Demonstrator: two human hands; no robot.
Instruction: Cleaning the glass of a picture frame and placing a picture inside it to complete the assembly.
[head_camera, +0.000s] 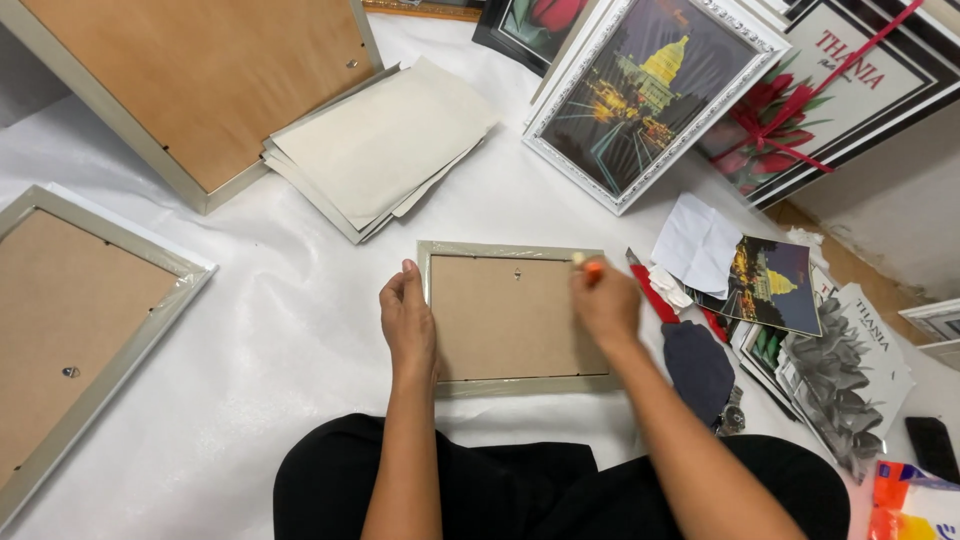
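The small silver frame lies face down on the white sheet just before the person's lap, its brown backing up. The left hand lies with fingers together along its left edge, while the right hand is clamped on an orange-tipped tool at the top right corner. A slip there could gouge the backing; open room lies leftward, since the red cutter and loose prints crowd the right.
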